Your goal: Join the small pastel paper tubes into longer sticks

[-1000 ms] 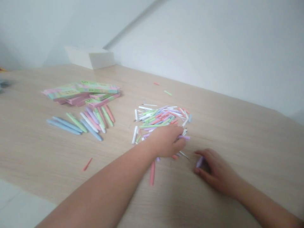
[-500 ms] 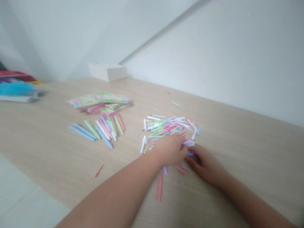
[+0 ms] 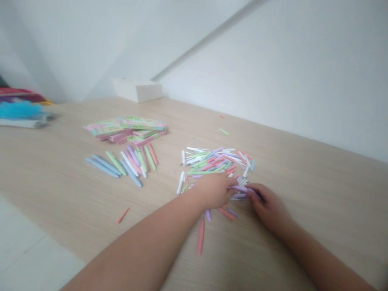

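Observation:
A slim purple pen (image 3: 241, 188) spans the gap between my two hands, just over the near right side of a pile of pen parts (image 3: 212, 161). My left hand (image 3: 216, 189) is closed on its left end, back of the hand up, covering part of the pile. At the other end, my right hand (image 3: 269, 206) pinches the pen between thumb and fingers. White, green, coral, blue and purple barrels and thin white sticks make up the pile. A coral pen barrel (image 3: 200, 236) lies by itself nearer me.
Several whole-looking pens (image 3: 130, 161) lie in a loose row on the left, in front of stacked pastel boxes (image 3: 127, 129). A small coral piece (image 3: 123, 216) is near the table's left edge. A white box (image 3: 138, 89) stands by the wall; a blue fluffy item (image 3: 20, 111) is far left.
My right hand has shifted slightly right and the hands have parted a little, so the purple pen between them now shows. The view has moved slightly.

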`<state>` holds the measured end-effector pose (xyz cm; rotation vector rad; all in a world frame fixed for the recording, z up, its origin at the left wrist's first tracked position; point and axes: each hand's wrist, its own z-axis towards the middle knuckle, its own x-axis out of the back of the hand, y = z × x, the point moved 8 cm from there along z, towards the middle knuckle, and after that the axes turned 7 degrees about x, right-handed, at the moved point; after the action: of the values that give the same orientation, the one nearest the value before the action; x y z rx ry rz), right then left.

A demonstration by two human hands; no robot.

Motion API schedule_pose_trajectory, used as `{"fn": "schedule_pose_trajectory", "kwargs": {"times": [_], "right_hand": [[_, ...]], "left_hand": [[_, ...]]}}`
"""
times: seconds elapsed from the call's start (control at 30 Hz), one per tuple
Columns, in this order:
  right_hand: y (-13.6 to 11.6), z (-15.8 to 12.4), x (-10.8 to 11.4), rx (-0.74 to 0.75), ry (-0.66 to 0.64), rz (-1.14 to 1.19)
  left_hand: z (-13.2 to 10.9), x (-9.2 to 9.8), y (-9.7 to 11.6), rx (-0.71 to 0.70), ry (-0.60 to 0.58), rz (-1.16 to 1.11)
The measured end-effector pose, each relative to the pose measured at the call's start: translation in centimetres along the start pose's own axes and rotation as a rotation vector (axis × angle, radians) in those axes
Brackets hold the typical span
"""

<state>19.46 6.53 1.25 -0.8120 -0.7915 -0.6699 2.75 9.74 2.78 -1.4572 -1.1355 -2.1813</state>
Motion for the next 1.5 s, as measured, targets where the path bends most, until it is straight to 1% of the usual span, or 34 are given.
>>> {"fn": "schedule_pose_trajectory", "kwargs": {"times": [0.13,0.3,0.4,0.57,0.73,0.83,1.0,1.13,1.37,1.5], "right_hand": [[-1.2,0.3,-0.2,0.096,-0.057,0.028],[-1.4,0.4,0.0,0.097,-0.034,0.041],[-1.1,0.2,0.1,0.060,-0.020,0.042],[0.0,-0.3,-0.1,-0.073,-0.006,0.036],[0.4,-0.5,-0.5,-0.108,-0.044,0.044],[-0.1,-0.2,-0.3,-0.069,-0.045,0.062],[-1.8,0.4,0.2,0.078,-0.027,0.072],[-2.2,0.0,0.4,0.110,-0.015,0.075],[-1.2,-0.7,0.1,0.053,-0.026,0.086],[-0.3,-0.9,0.0,-0.021,0.000,0.091]], "left_hand": [[0.0,-0.3,-0.1,0.003,-0.019,-0.004],[0.0,-0.2,0.1,0.006,-0.034,-0.002],[0.0,-0.2,0.0,0.010,-0.042,0.005],[0.0,-0.3,-0.1,0.008,-0.036,0.000],[-0.1,-0.4,-0.1,0.007,-0.045,-0.003],[-0.1,-0.5,-0.2,0.006,-0.044,0.005],[-0.1,-0.6,-0.1,-0.006,-0.034,0.020],[0.0,-0.5,-0.3,0.005,-0.034,0.006],[0.0,-0.5,-0.2,-0.018,-0.061,0.003],[0.0,-0.4,-0.2,-0.014,-0.063,0.002]]}}
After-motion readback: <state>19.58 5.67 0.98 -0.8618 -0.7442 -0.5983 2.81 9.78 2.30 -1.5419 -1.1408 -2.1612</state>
